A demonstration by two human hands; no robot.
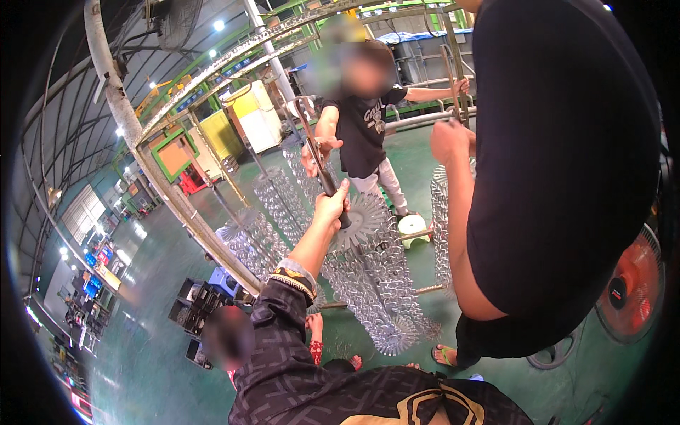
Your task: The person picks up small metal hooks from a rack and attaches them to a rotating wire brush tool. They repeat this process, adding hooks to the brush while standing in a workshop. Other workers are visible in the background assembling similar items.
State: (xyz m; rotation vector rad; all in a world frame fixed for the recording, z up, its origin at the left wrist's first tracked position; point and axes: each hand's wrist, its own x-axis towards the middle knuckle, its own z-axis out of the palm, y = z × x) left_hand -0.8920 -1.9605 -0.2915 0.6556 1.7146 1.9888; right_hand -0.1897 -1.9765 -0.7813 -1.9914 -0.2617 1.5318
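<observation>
My left hand (330, 208), at the end of a dark patterned sleeve (276, 340), is closed around the black grip of a metal hanger rod (327, 181). The rod's hooked top reaches up toward the overhead rail. Below my hand hangs a tall tiered rack (372, 276) loaded with small shiny metal pieces, fanned out in rings; their exact kind is too small to tell. Across from me, a co-worker's hand (320, 152) is spread beside the rod, just above my hand. My right hand does not show.
Similar loaded racks (280, 202) hang to the left and behind. A person in black (559, 163) stands close at right, a red fan (627, 294) beyond. Black crates (198, 308), a crouching person's hand (314, 322) and a white stool (414, 230) are lower around the rack.
</observation>
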